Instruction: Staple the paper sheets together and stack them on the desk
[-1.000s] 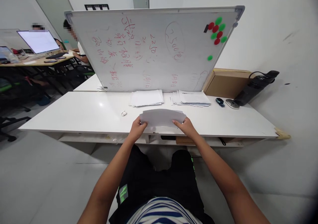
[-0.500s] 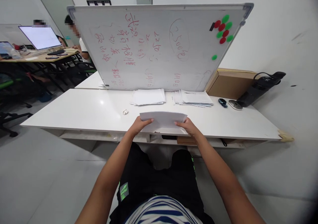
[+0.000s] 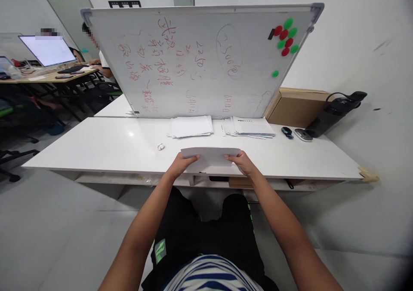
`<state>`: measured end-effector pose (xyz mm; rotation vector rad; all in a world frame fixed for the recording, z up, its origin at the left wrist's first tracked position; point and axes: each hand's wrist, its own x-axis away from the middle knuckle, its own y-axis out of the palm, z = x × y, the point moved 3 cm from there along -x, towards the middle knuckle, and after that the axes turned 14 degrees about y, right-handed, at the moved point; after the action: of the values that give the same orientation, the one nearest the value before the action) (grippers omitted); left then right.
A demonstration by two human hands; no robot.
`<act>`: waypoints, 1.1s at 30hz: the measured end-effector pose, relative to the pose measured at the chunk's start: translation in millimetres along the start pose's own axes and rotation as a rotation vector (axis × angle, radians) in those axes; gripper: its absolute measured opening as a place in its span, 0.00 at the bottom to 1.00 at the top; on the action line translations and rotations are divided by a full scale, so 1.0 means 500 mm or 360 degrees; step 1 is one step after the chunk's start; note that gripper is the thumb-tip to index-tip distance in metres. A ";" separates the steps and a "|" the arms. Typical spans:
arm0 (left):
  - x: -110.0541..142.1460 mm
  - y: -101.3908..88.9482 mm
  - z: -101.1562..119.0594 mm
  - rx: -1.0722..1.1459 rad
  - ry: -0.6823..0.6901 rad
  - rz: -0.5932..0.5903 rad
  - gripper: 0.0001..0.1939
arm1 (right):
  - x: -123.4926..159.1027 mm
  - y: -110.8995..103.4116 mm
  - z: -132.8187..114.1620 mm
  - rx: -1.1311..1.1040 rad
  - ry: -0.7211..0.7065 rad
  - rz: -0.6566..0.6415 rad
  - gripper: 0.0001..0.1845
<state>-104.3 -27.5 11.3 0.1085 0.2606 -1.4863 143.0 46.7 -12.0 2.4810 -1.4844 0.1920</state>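
A sheet of white paper (image 3: 211, 157) is held up near the front edge of the white desk (image 3: 106, 147). My left hand (image 3: 181, 163) pinches its left end, thumb on the near face. At the right end my right hand (image 3: 244, 163) grips it the same way; the fingers behind the paper are hidden. Whether it is one sheet or a few I cannot tell. Behind it on the desk lie a stack of white papers (image 3: 191, 126) and, to the right, a looser stack of papers (image 3: 253, 127) with some print on top.
A whiteboard (image 3: 206, 63) with red writing and magnets stands across the desk's back. To the right are a cardboard box (image 3: 297, 106), a dark bottle (image 3: 334, 114), a mouse (image 3: 303, 135) and a small dark object (image 3: 286, 132). A small white item (image 3: 160, 146) lies left.
The paper stays in both hands and its right end sits slightly further left, with the right hand closer in. The whole view has shifted a little.
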 end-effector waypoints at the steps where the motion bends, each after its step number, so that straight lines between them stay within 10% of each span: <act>1: 0.000 0.001 0.002 -0.0017 -0.0007 0.0018 0.25 | 0.005 -0.002 0.002 -0.0004 0.0006 0.0003 0.23; 18: 0.197 0.178 -0.023 0.0276 -0.0550 -0.0441 0.23 | 0.353 -0.028 0.196 0.0143 0.0687 0.0382 0.30; 25: 0.083 0.182 0.037 0.0004 -0.0056 -0.0464 0.22 | 0.325 -0.078 0.190 0.0176 0.0692 0.0869 0.28; 29: -0.041 0.133 0.048 -0.0786 0.0454 -0.0241 0.22 | 0.267 -0.090 0.168 -0.0133 0.0688 0.0875 0.24; 33: -0.114 0.090 -0.008 -0.1500 0.0423 -0.0438 0.23 | 0.224 -0.090 0.162 -0.0217 0.0708 0.0869 0.20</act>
<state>-63.4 32.5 16.9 -0.5078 1.1968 -1.4776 235.0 -50.0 -69.9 1.7239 -1.8412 0.6628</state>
